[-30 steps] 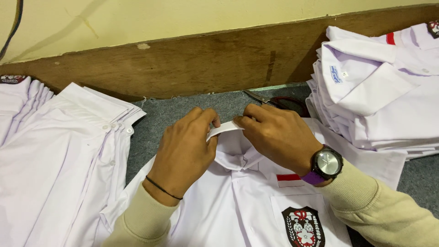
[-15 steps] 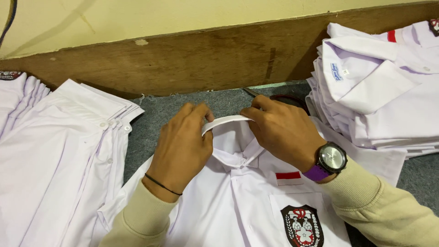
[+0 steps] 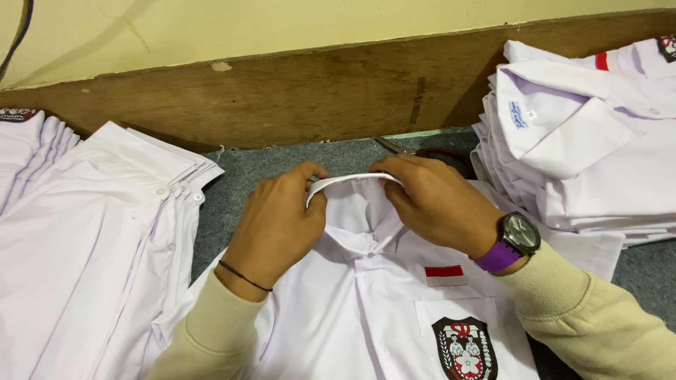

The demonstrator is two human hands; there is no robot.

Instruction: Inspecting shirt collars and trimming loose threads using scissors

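Since the earlier frame your 2 hands have drawn closer over the collar [image 3: 352, 180]. White shirt [image 3: 366, 309]: flat at the worktop's near edge, light, soft; collar band stiffer. Left hand [image 3: 278, 225] and right hand [image 3: 440, 204]: fingers pinched on the collar; grip there.

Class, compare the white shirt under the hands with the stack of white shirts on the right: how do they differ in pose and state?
The shirt under the hands lies alone, front up, with its collar raised between the left hand and right hand. The stack on the right holds many folded shirts, untouched. Both are white with a crest patch.
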